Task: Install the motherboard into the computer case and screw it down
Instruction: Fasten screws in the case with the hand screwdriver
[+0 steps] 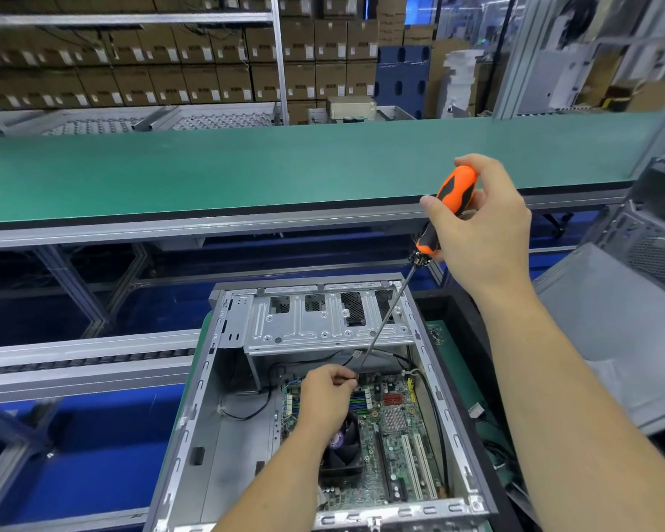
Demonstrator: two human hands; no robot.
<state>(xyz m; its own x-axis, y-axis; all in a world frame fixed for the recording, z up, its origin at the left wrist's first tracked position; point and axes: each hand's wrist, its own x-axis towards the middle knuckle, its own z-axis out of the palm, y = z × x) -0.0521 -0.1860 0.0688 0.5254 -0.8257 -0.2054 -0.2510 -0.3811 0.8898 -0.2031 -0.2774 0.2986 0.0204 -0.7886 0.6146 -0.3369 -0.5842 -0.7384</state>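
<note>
An open grey computer case (192,408) lies on its side in front of me. A green motherboard (396,435) with a black fan (342,451) and white slots lies inside it. My right hand (488,232) grips the orange and black handle of a long screwdriver (455,195) above the case. Its thin shaft (384,320) slants down to the motherboard's far edge. There my left hand (325,397) pinches the shaft's tip between the fingertips; any screw at the tip is hidden.
A silver drive cage (323,320) spans the case's far end, black cables (434,408) run along the board. A green conveyor belt (285,167) crosses beyond, with stacked cartons (169,71) behind. A grey case panel (611,339) and another case (653,240) lie at the right.
</note>
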